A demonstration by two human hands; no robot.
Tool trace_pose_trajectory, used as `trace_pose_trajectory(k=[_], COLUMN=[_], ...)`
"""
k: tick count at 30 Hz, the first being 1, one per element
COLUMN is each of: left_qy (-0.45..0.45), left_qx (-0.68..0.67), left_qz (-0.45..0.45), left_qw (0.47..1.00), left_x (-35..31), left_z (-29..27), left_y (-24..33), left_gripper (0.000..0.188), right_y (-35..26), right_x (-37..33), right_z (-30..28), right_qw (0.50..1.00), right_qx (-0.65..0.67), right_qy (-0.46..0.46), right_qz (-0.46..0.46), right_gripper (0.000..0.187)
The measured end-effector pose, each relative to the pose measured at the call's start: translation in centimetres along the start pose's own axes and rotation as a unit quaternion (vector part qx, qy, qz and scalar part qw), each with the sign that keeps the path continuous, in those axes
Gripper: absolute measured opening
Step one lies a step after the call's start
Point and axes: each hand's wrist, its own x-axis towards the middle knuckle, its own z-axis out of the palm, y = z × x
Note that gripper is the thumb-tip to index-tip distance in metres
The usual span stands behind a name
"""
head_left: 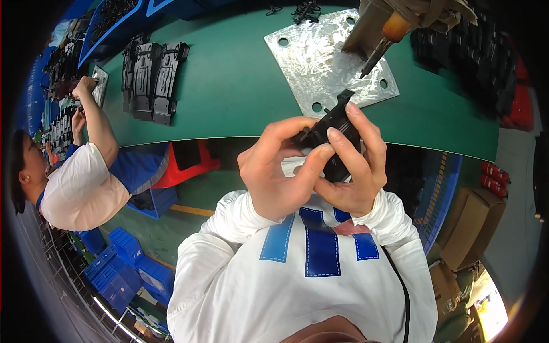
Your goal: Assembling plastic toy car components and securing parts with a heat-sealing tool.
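Note:
Both of my hands hold one black plastic part (pixel 331 128) close to my chest, at the near edge of the green table (pixel 229 86). My left hand (pixel 280 168) pinches its lower left side with thumb and fingers. My right hand (pixel 354 166) wraps it from the right, fingers across its top. A shiny metal plate (pixel 320 63) with corner holes lies on the table just beyond the part. Above the plate hangs a powered screwdriver (pixel 380 43) with an orange collar, its tip pointing down at the plate.
A row of black plastic parts (pixel 151 77) lies at the table's left. A heap of black parts (pixel 486 63) sits at the right. A co-worker (pixel 86 177) in white works at the left, hands on another plate. Blue crates (pixel 126 263), a red stool (pixel 189 163) and cardboard boxes (pixel 472 226) stand below.

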Motion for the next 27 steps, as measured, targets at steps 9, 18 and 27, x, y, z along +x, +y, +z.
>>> trace_pose_trajectory(k=[9,18,27], left_qy=[0.017,-0.099,-0.162], left_qx=[0.006,-0.043,-0.021], left_qz=[0.012,-0.059,-0.131], left_qw=[1.000,0.992,0.978], left_x=[0.7,1.8,4.5], left_z=[0.4,0.6,3.1], left_y=[0.1,-1.1,-3.8], left_gripper=[0.030,0.030,0.038], right_y=[1.1,2.7,4.5], right_x=[0.1,-0.2,-0.4], right_z=[-0.3,-2.9,-4.2], right_qw=[0.998,0.982,0.594], right_qx=[0.055,0.146,0.538], right_qy=[-0.004,-0.084,-0.006], right_qz=[0.013,0.080,0.598], right_gripper=[0.058,0.057,0.052])
